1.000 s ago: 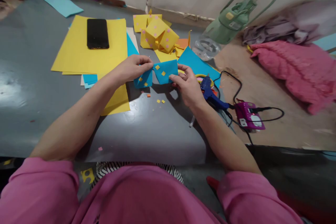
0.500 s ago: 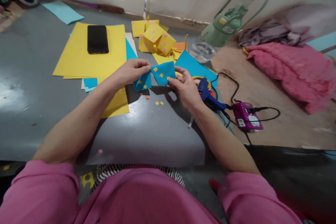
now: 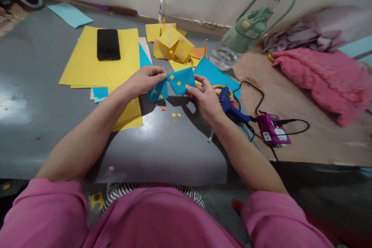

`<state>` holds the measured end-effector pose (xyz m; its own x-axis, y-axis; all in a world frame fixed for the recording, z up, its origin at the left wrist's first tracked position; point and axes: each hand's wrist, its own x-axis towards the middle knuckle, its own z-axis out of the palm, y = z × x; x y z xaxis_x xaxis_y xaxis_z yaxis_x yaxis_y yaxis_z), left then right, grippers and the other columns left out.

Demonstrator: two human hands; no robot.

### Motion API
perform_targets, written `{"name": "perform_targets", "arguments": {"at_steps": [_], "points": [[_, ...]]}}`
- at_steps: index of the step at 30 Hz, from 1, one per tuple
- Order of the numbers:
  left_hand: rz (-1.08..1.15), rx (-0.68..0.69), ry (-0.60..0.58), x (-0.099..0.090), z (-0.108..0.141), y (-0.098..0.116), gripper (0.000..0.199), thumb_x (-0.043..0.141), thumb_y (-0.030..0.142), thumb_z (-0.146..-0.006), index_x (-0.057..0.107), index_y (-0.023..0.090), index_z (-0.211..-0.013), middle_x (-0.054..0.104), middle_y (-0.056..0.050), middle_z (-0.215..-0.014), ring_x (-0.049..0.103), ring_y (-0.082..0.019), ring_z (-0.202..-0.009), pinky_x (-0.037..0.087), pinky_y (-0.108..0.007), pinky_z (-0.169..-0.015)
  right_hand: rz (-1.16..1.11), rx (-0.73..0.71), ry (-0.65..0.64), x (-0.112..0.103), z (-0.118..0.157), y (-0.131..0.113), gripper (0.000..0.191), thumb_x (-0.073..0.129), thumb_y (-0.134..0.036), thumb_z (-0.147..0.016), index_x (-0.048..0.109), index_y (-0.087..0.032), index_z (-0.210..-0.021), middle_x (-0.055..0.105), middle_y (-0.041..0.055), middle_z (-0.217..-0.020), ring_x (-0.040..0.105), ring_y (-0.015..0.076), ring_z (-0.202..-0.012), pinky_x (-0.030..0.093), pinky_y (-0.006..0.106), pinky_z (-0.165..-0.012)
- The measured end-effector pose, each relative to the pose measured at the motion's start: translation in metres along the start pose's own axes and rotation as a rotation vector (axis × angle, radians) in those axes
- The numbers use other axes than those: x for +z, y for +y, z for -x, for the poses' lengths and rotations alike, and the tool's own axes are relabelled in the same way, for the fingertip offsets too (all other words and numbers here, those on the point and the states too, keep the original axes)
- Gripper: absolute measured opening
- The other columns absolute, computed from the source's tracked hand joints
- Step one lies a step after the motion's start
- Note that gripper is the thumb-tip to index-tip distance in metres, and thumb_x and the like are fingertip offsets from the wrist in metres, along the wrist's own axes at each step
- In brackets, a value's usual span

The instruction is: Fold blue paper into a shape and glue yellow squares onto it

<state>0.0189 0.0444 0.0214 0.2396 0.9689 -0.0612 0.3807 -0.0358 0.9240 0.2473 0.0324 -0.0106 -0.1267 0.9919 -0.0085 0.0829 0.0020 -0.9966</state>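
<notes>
Between my hands is a blue folded paper piece (image 3: 182, 78) dotted with small yellow squares, its two halves meeting near the middle. My left hand (image 3: 149, 78) pinches its upper part where the halves meet, fingers closed. At the right end, my right hand (image 3: 205, 95) holds the edge, the thumb on a yellow square and the other fingers behind. Loose yellow paper squares (image 3: 176, 115) and an orange square (image 3: 163, 109) lie on the grey table below. A blue glue gun (image 3: 232, 106) rests just right of my right hand.
Yellow sheets (image 3: 78, 62) with a black phone (image 3: 108, 44) lie at left. Behind the hands sit yellow folded papers with pink dots (image 3: 171, 40) and a blue sheet (image 3: 213, 71). A green bottle (image 3: 247, 31), purple power strip (image 3: 273, 128), cables and pink cloth (image 3: 322, 73) are at right.
</notes>
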Motion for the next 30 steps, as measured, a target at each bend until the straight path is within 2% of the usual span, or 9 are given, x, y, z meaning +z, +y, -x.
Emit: {"name": "perform_targets", "arguments": {"at_steps": [3, 5, 7, 10, 14, 17, 21, 24, 30], "points": [[-0.017, 0.000, 0.028, -0.004, 0.001, 0.002, 0.025, 0.056, 0.039, -0.092, 0.068, 0.018, -0.091, 0.064, -0.001, -0.080, 0.056, -0.014, -0.070, 0.046, -0.026, -0.068, 0.009, -0.017, 0.104, -0.006, -0.002, -0.009, 0.039, 0.074, -0.044, -0.080, 0.058, -0.029, -0.112, 0.067, -0.0002, -0.108, 0.065, 0.0157, -0.096, 0.054, 0.030, -0.079], [-0.066, 0.001, 0.058, -0.009, 0.003, 0.004, 0.026, 0.055, 0.040, -0.092, 0.069, 0.018, -0.091, 0.065, -0.002, -0.081, 0.056, -0.014, -0.072, 0.046, -0.026, -0.070, 0.008, -0.057, 0.164, -0.012, -0.004, -0.016, 0.028, 0.072, -0.044, -0.082, 0.060, -0.027, -0.100, 0.067, -0.0014, -0.099, 0.062, 0.0123, -0.083, 0.051, 0.025, -0.070], [-0.138, 0.007, 0.085, -0.015, 0.004, 0.007, 0.026, 0.055, 0.039, -0.091, 0.069, 0.017, -0.090, 0.066, -0.002, -0.081, 0.057, -0.015, -0.075, 0.046, -0.027, -0.072, 0.031, -0.094, 0.151, -0.017, -0.005, -0.023, 0.025, 0.071, -0.046, -0.082, 0.059, -0.025, -0.089, 0.062, -0.0037, -0.081, 0.053, 0.0098, -0.066, 0.045, 0.023, -0.061], [-0.172, -0.008, 0.114, -0.024, 0.001, 0.008, 0.025, 0.055, 0.039, -0.090, 0.069, 0.018, -0.089, 0.066, -0.002, -0.080, 0.058, -0.016, -0.074, 0.046, -0.028, -0.072, 0.121, -0.133, 0.060, -0.019, -0.003, -0.028, 0.037, 0.067, -0.056, -0.086, 0.053, -0.024, -0.075, 0.050, -0.0057, -0.062, 0.041, 0.0099, -0.055, 0.039, 0.024, -0.055], [-0.190, -0.047, 0.161, -0.041, -0.013, 0.015, 0.021, 0.055, 0.035, -0.088, 0.067, 0.019, -0.081, 0.062, -0.001, -0.072, 0.055, -0.016, -0.067, 0.042, -0.027, -0.066, 0.289, -0.175, -0.049, -0.012, 0.006, -0.027, 0.056, 0.049, -0.070, -0.093, 0.043, -0.025, -0.062, 0.044, -0.0035, -0.055, 0.041, 0.0130, -0.056, 0.039, 0.029, -0.058], [-0.298, -0.029, 0.211, -0.056, -0.029, 0.028, 0.020, 0.057, 0.032, -0.087, 0.067, 0.019, -0.076, 0.063, -0.001, -0.070, 0.057, -0.017, -0.068, 0.041, -0.028, -0.066, 0.394, -0.212, -0.128, -0.004, 0.014, -0.027, 0.050, 0.045, -0.064, -0.097, 0.049, -0.024, -0.067, 0.051, -0.0022, -0.062, 0.047, 0.0144, -0.061, 0.040, 0.030, -0.063], [-0.349, 0.025, 0.236, -0.066, -0.058, 0.045, 0.017, 0.058, 0.028, -0.086, 0.073, 0.019, -0.087, 0.072, -0.002, -0.079, 0.064, -0.018, -0.075, 0.047, -0.027, -0.071, 0.517, -0.271, -0.246, 0.004, 0.022, -0.027, 0.028, 0.045, -0.043, -0.101, 0.059, -0.023, -0.086, 0.061, -0.0012, -0.070, 0.056, 0.0158, -0.067, 0.042, 0.029, -0.069], [-0.421, 0.068, 0.174, -0.059, -0.087, 0.047, 0.020, 0.058, 0.024, -0.085, 0.075, 0.017, -0.092, 0.076, -0.004, -0.088, 0.066, -0.018, -0.079, 0.050, -0.028, -0.075, 0.635, -0.350, -0.320, 0.006, 0.024, -0.024, 0.027, 0.046, -0.037, -0.101, 0.061, -0.022, -0.085, 0.066, 0.0018, -0.074, 0.059, 0.0169, -0.069, 0.042, 0.029, -0.070], [-0.504, 0.113, 0.161, -0.019, -0.130, 0.033, 0.023, 0.061, 0.025, -0.085, 0.078, 0.016, -0.097, 0.079, -0.009, -0.104, 0.070, -0.022, -0.094, 0.052, -0.031, -0.084, 0.746, -0.451, -0.398, 0.003, 0.022, -0.013, 0.031, 0.043, -0.035, -0.104, 0.067, -0.021, -0.091, 0.074, 0.0073, -0.086, 0.066, 0.0196, -0.079, 0.046, 0.031, -0.074]]}}
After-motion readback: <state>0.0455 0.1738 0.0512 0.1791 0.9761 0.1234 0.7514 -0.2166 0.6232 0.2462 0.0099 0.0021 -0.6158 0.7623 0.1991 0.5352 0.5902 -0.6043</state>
